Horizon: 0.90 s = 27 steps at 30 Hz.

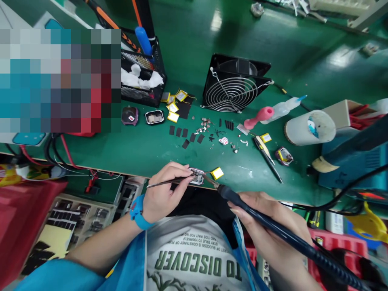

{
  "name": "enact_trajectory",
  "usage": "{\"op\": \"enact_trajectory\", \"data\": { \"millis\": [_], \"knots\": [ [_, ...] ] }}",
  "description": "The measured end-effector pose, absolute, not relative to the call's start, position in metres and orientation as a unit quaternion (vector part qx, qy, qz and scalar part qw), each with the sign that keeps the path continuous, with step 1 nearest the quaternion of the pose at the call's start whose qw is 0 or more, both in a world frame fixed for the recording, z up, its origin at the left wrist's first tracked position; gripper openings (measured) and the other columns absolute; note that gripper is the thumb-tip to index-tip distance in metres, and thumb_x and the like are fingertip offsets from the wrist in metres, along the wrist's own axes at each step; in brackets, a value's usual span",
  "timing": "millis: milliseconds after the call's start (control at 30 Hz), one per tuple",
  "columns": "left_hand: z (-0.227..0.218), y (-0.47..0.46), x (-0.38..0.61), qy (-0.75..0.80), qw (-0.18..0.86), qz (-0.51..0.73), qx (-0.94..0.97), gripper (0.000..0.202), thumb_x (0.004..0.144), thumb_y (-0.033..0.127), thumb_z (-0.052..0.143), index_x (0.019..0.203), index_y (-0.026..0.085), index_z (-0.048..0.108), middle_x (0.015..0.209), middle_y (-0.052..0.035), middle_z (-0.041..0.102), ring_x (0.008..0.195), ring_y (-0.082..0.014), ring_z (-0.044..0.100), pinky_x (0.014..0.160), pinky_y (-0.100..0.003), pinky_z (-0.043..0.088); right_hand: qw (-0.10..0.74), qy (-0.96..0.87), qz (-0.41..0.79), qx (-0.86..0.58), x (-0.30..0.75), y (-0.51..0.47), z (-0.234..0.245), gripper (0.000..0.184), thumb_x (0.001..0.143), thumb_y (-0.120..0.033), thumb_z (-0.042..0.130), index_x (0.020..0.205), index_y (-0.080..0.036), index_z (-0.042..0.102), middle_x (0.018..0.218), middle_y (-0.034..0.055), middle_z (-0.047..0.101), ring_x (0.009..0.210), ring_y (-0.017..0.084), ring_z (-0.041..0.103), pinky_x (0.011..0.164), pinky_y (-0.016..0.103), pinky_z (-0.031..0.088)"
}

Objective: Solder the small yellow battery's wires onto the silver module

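Observation:
Pinched in the fingers of my left hand (163,186) is a pair of thin dark tweezers (159,183). Their tips reach over a small opened device with a pale rim and a circuit board (198,177), at the bench's front edge. My right hand (273,216) grips a soldering iron (235,197) like a pen. Its tip points left at the board; whether it touches cannot be made out. Just right of the device lies a yellow-edged battery (217,173), with a thin wire running towards the board.
Behind stand a black fan (228,93) and a mesh organizer (157,81). Loose batteries (172,107), black pads (184,132) and small parts lie mid-bench. To the right are a pen (273,165), another opened device (284,155), a white cup (309,127) and a blue box (351,157).

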<state>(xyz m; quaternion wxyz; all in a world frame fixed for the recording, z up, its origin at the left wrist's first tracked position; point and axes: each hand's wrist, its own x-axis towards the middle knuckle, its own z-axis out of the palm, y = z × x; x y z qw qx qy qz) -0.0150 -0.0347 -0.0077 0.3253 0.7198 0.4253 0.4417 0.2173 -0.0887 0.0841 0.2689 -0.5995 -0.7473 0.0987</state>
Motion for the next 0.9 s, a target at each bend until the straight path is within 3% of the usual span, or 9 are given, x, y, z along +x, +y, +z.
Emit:
{"op": "enact_trajectory", "data": {
  "millis": [233,500,700,900],
  "knots": [
    [-0.008,-0.035,-0.016,0.429,0.316,0.444,0.721,0.012,0.098,0.009,0.071,0.105,0.017,0.066,0.099,-0.0035,0.074,0.103,-0.0146,0.079,0.094,-0.023,0.065,0.284,-0.747,0.102,-0.592,0.218,-0.087,0.081,0.015,0.102,-0.035,0.068,0.100,-0.021,0.066,0.091,-0.0065,0.078,0.082,0.004,0.076,0.082,0.012,0.059],
    [-0.008,-0.034,-0.015,0.428,0.316,0.447,0.719,0.013,0.097,0.009,0.072,0.105,0.018,0.066,0.098,-0.0032,0.074,0.103,-0.0150,0.079,0.093,-0.024,0.066,0.296,-0.745,0.105,-0.588,0.216,-0.089,0.078,0.015,0.101,-0.036,0.069,0.102,-0.021,0.065,0.092,-0.0052,0.078,0.080,0.007,0.077,0.074,0.016,0.061],
    [-0.007,-0.035,-0.015,0.431,0.314,0.444,0.720,0.013,0.097,0.009,0.072,0.104,0.018,0.066,0.100,-0.0043,0.074,0.102,-0.0149,0.079,0.092,-0.024,0.066,0.305,-0.739,0.126,-0.587,0.219,-0.088,0.077,0.012,0.100,-0.032,0.072,0.104,-0.022,0.065,0.095,-0.0058,0.078,0.084,0.006,0.077,0.080,0.014,0.060],
    [-0.007,-0.033,-0.015,0.424,0.317,0.451,0.719,0.012,0.098,0.009,0.071,0.104,0.018,0.066,0.100,-0.0038,0.074,0.101,-0.0139,0.078,0.092,-0.024,0.067,0.335,-0.685,0.167,-0.625,0.223,-0.102,0.077,0.015,0.093,-0.028,0.078,0.108,-0.027,0.077,0.097,-0.0025,0.079,0.085,0.014,0.078,0.074,0.024,0.062]
  ]
}}
